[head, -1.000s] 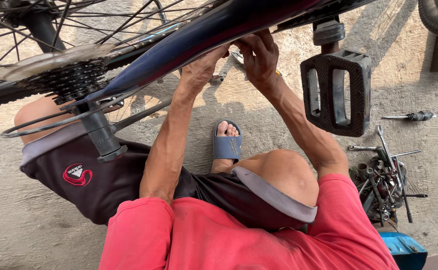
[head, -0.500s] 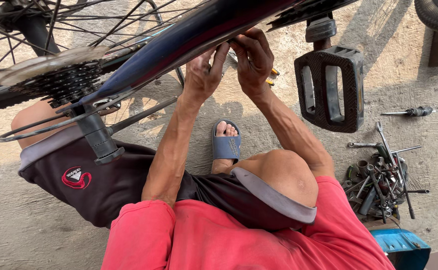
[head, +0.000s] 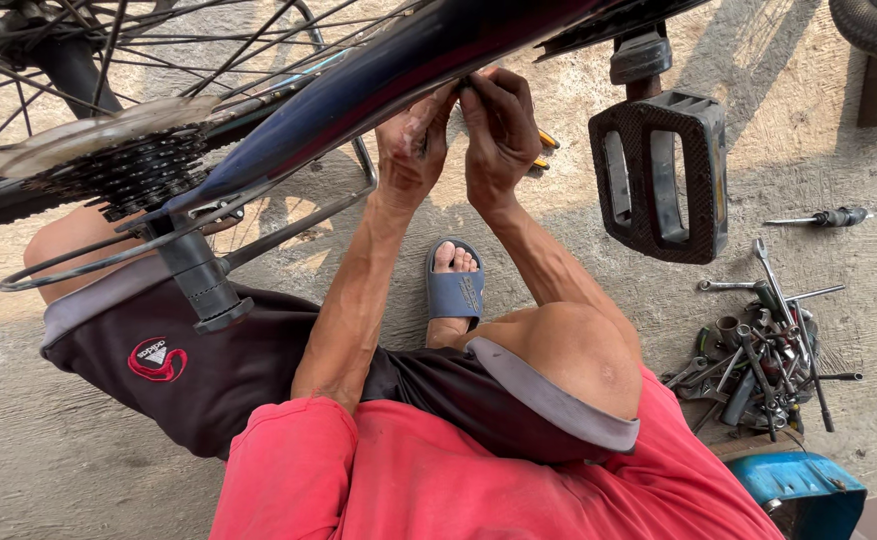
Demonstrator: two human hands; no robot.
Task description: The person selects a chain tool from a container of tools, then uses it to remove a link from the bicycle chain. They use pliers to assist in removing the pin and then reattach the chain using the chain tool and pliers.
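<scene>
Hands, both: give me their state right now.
Left hand: fingers curled against the dark blue bike frame; grip unclear.
Right hand: closed on a yellow-handled tool.

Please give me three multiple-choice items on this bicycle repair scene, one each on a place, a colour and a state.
1. Where does the pile of tools lie?
A. On the ground to the person's right
B. On the pedal
C. In the person's lap

2. What colour is the sandal?
A. Red
B. Blue
C. White

3. How are the hands?
A. Resting on the knees
B. One on the ground
C. Both raised to the bicycle frame

Answers:
1. A, it lies on the concrete below the pedal.
2. B, its strap is blue.
3. C, left hand and right hand meet at the bicycle frame.
</scene>
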